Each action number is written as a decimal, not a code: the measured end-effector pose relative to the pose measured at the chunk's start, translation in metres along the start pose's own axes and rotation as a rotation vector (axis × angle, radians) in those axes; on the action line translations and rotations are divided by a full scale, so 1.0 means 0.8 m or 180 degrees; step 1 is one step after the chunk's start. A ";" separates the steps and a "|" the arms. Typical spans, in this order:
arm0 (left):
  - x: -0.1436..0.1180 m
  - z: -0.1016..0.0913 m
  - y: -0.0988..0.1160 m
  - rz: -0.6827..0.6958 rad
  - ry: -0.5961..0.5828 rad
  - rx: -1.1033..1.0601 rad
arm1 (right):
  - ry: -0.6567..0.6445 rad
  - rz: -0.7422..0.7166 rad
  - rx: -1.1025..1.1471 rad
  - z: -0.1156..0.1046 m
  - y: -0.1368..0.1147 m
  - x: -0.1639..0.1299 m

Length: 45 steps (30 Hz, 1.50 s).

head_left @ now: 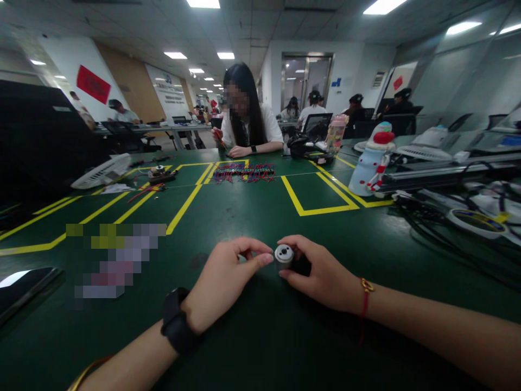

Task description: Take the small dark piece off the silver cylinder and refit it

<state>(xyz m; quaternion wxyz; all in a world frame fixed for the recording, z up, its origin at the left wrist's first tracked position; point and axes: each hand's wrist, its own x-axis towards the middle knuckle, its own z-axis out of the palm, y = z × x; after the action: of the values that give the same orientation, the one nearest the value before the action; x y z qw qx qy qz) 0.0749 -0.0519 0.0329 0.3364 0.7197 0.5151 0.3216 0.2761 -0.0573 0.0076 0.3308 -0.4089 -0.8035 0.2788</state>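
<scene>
A small silver cylindrical metal part [284,255] with a dark hole in its face is held just above the green table [260,331], near its front middle. My right hand [321,273] grips the part between thumb and fingers; a red string bracelet is on that wrist. My left hand [223,281] is beside it on the left, fingers curled, with thumb and forefinger tips touching or nearly touching the part's left side. A black watch sits on my left wrist.
A person sits across the table by a bundle of red and blue wires [244,172]. A white fan [101,171] lies at left, a phone [22,288] at the near left edge, a snowman-shaped bottle [372,160] and cables [456,217] at right. Yellow tape lines mark the table.
</scene>
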 end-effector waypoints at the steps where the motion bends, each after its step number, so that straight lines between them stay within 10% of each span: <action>1: -0.001 0.002 -0.004 -0.0032 -0.0149 0.0076 | 0.0001 0.0006 0.0010 0.000 0.000 0.000; 13: -0.003 0.007 -0.012 0.0501 -0.0331 0.0382 | 0.0009 -0.0124 -0.0217 -0.005 0.003 -0.001; 20: 0.023 -0.026 -0.057 -0.0547 0.0409 -0.0781 | 0.1536 0.1065 -0.1981 -0.141 0.090 0.019; 27: 0.029 -0.026 -0.069 -0.0634 0.0509 -0.1461 | 0.1120 0.2399 -0.2891 -0.236 0.172 0.006; 30: 0.029 -0.024 -0.067 -0.0663 0.0541 -0.1509 | 0.1315 0.2358 -0.3236 -0.222 0.157 0.006; 33: 0.030 -0.022 -0.068 -0.0685 0.0599 -0.1516 | 0.1659 0.1275 -0.3484 -0.174 0.109 0.014; 36: 0.032 -0.021 -0.070 -0.0674 0.0606 -0.1452 | 0.0775 -0.0050 -0.2328 -0.093 0.045 0.017; 40: 0.032 -0.020 -0.073 -0.0618 0.0622 -0.1426 | -0.0547 -0.0613 -0.1485 0.004 -0.012 0.005; 45: 0.030 -0.022 -0.070 -0.0647 0.0572 -0.1519 | -0.0316 -0.0327 -0.1635 -0.017 0.000 0.009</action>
<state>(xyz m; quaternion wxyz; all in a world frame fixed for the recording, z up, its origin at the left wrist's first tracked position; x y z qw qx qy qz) 0.0377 -0.0125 -0.0004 0.4800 0.5333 0.5221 0.4611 0.2832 -0.0492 0.0184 0.1901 -0.4238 -0.8829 0.0683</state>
